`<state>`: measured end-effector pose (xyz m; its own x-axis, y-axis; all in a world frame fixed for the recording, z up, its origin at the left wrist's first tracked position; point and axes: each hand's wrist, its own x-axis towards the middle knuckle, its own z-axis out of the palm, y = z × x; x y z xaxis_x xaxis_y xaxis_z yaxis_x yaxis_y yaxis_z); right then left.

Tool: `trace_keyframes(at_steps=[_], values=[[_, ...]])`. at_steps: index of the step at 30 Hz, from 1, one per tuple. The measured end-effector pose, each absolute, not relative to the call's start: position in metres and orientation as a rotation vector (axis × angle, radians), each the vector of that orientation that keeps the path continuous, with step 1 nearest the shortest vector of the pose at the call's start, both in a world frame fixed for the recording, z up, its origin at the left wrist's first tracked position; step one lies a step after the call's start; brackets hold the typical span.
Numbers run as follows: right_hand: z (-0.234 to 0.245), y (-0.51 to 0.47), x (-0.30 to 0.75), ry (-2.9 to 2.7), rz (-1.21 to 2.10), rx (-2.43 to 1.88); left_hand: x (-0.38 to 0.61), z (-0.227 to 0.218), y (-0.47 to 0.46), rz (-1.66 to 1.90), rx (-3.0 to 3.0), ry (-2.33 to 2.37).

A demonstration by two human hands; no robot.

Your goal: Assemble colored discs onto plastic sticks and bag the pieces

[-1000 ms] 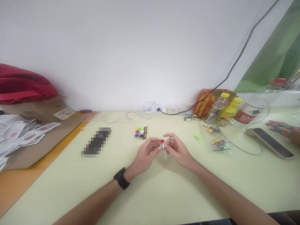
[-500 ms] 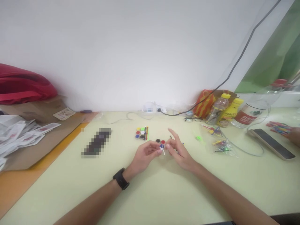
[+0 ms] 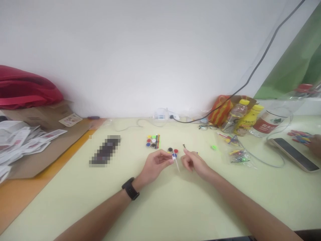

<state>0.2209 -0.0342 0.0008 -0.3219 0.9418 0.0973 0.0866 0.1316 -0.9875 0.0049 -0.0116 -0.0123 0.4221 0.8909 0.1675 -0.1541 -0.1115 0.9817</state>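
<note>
My left hand [image 3: 156,165], with a black watch on its wrist, pinches a small white piece [image 3: 174,157] between thumb and fingertips. A thin white stick [image 3: 177,164] slants across that piece. Just right of it, my right hand [image 3: 194,163] has its fingers curled in, apart from the stick; whether anything is inside them is hidden. Beyond the hands lie a black disc [image 3: 170,149], a red disc [image 3: 176,151] and a blue disc [image 3: 175,155]. A small black piece [image 3: 184,146] shows past my right thumb.
Coloured discs [image 3: 150,141] and sticks [image 3: 157,141] lie grouped beyond my left hand. To the right are bagged coloured parts [image 3: 238,155], a phone [image 3: 294,154], bottles [image 3: 235,115] and another person's hand [image 3: 315,145] by coloured sticks. White packets [image 3: 30,144] lie at left.
My right hand has drawn slightly away from the white piece, and its raised finger has curled in. More of the white stick shows. My left hand keeps its pinch.
</note>
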Motion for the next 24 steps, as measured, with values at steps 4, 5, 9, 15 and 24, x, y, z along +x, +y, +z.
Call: trace_keyframes(at_steps=[4,5,9,15,24], values=[[0.003,-0.032,0.225,-1.533,1.276,-0.994,0.005,-0.012,-0.012,1.021,1.383,0.72],[0.003,-0.032,0.224,-1.509,1.281,-0.991,0.005,-0.012,-0.012,1.014,1.384,0.721],[0.001,-0.033,0.218,-1.471,1.349,-0.943,0.005,-0.01,-0.014,0.979,1.39,0.72],[-0.004,-0.035,0.214,-1.464,1.326,-0.905,0.005,-0.009,-0.014,0.962,1.405,0.697],[0.0,-0.038,0.217,-1.578,1.22,-0.945,0.004,-0.012,-0.011,0.945,1.399,0.702]])
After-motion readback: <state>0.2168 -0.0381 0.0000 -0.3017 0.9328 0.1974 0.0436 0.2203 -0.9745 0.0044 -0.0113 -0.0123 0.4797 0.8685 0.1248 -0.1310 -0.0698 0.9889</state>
